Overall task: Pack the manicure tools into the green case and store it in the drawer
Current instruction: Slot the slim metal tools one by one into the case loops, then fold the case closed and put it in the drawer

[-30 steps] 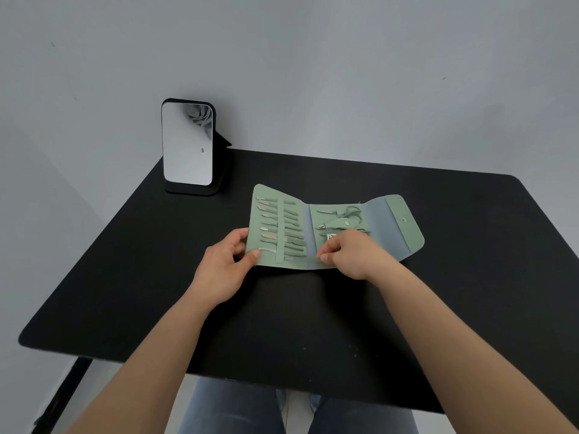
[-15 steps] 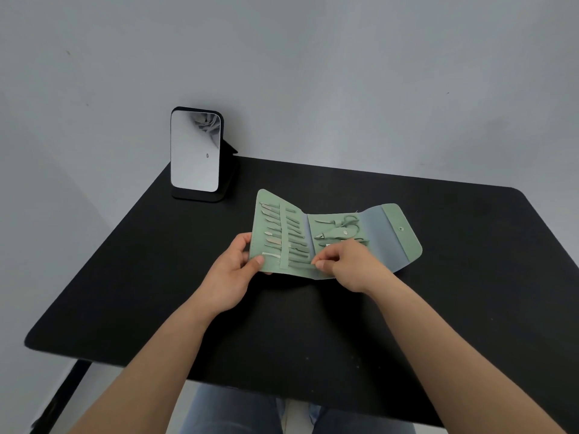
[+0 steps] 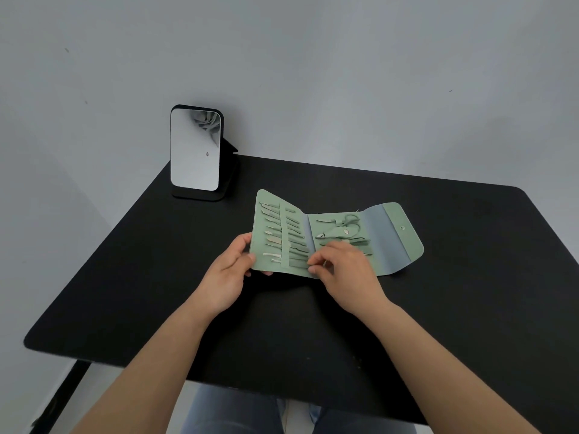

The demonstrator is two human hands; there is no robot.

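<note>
Lying open mid-table, the green case (image 3: 388, 242) looks light and floppy, its slim manicure tools (image 3: 283, 238) strapped in. Left hand (image 3: 227, 277) pinches the raised left panel; right hand (image 3: 340, 266) pinches the near fold—best gripped at edges.

Table (image 3: 438, 308): black matte top, rounded corners, set against a grey wall. Mirror (image 3: 195, 150): upright on a black stand at the far left corner, glass facing the near side. Green case (image 3: 394, 245): lies open near the table's middle, right flap flat on the top, left panel tilted up off it. Case and mirror well apart.
</note>
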